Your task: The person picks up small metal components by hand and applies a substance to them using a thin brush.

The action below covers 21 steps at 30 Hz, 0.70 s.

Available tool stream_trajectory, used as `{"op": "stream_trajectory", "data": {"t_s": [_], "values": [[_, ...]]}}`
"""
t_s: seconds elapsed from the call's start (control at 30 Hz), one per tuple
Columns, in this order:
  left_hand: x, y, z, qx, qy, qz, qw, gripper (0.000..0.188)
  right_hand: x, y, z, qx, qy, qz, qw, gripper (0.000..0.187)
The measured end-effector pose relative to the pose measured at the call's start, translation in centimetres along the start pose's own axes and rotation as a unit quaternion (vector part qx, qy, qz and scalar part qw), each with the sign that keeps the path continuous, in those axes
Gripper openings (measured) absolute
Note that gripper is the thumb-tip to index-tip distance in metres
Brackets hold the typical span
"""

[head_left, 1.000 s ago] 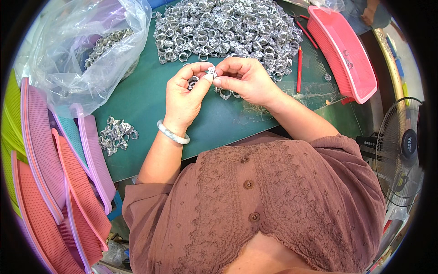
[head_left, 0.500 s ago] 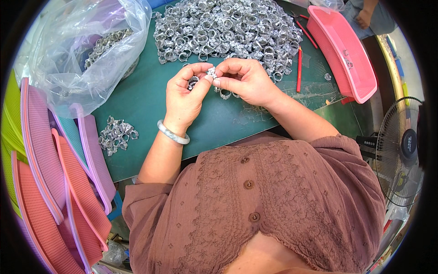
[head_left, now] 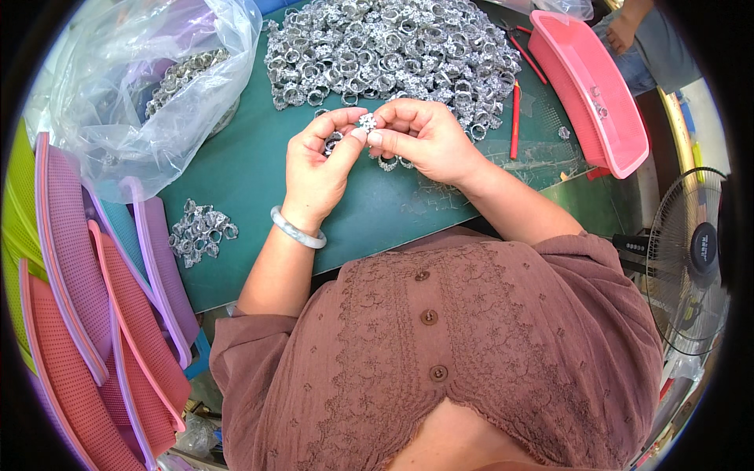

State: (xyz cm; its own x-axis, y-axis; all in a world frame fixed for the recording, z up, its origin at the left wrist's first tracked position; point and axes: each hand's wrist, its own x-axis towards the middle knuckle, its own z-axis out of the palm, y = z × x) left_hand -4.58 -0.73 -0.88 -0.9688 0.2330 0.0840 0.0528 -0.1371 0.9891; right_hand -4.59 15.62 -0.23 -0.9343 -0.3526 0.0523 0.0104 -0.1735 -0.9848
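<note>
Fingers (head_left: 357,135) of the left hand (head_left: 314,169) and of the right hand (head_left: 424,137) are closing together from both sides on one small silver ring (head_left: 366,122), pinching it just above the green bench (head_left: 259,173). Both hands are sitting equally near it, thumbs meeting underneath, while the big heap of rings (head_left: 385,51) is lying just beyond the fingertips.

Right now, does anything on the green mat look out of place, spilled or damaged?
Nothing looks damaged. Both hands, left hand and right hand, pinch one small silver ring. A few loose rings lie under the hands, apart from the big pile, and one stray piece sits near the pink tray.
</note>
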Motion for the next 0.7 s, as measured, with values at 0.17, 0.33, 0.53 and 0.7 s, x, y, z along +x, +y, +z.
{"op": "stream_trajectory", "data": {"t_s": [0.17, 0.33, 0.53, 0.7], "values": [[0.1, -0.3, -0.1, 0.013, -0.002, 0.008, 1.0, 0.021, 0.0, 0.1, 0.1, -0.009, 0.006, 0.005, 1.0, 0.008], [-0.1, 0.3, 0.1, -0.019, 0.002, -0.025, 0.999, 0.019, -0.1, 0.0, 0.1, -0.011, 0.006, 0.013, 1.0, 0.008], [0.2, 0.1, 0.0, 0.004, -0.014, 0.002, 1.0, 0.016, -0.1, -0.1, -0.4, -0.036, -0.03, -0.004, 0.999, 0.013], [0.7, 0.1, -1.3, -0.267, -0.014, -0.125, 0.956, 0.017, -0.1, -1.1, -1.5, -0.064, -0.021, -0.028, 0.997, 0.02]]}}
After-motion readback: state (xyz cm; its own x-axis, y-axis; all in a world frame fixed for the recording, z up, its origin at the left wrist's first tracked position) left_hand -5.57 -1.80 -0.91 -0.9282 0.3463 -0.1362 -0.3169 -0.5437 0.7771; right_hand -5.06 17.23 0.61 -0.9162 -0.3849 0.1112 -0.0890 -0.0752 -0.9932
